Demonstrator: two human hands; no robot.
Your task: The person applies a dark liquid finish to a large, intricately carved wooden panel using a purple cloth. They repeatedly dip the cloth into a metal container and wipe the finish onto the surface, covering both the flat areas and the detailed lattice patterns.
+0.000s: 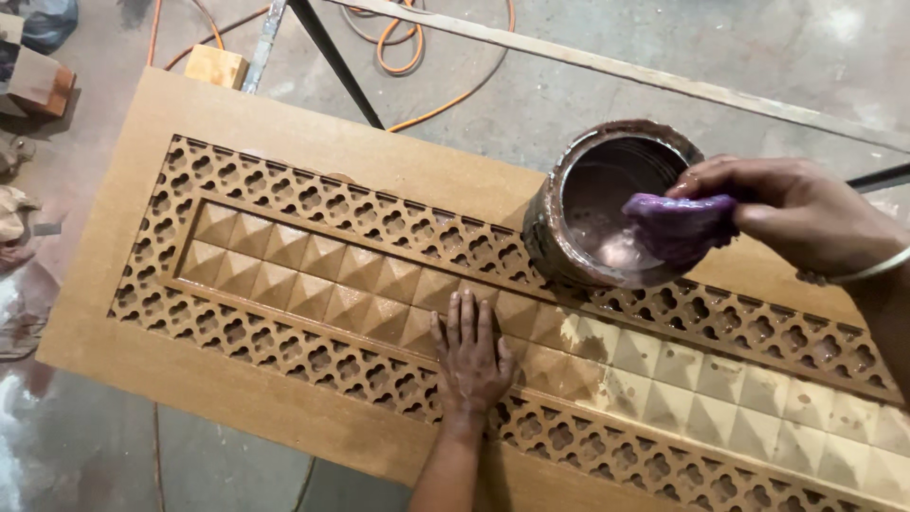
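So, nearest the camera, the left hand [471, 365] lies flat, palm down and fingers spread, on the carved wooden door panel [275, 128]. It grips nothing, just presses on the row of little raised pyramid blocks [313, 275] down the panel's middle. The panel's long axis runs from upper left to lower right across the view, with pierced lattice bands [313, 204] on both sides of the pyramid strip. To the left of that hand the pyramids look a warm, darker brown; to the right they're paler and chalky, with a blotchy edge between the two.

Further up and to the right, the right hand [796, 213] is curled shut around a soggy purple rag [678, 228], thumb and fingers pinching it right over the mouth of a round tin can [592, 204]. The rag's tip hangs inside the rim, just above the brownish liquid. The can's outside is crusted with old drips, and it stands on the panel's far lattice band. So the rag and can lie up and right of the flat hand, with the right hand far closer to them.

Beyond the panel there's a dusty concrete floor [664, 38], an orange cable [408, 52], a long wooden batten [607, 66] and a small wood block [216, 66].
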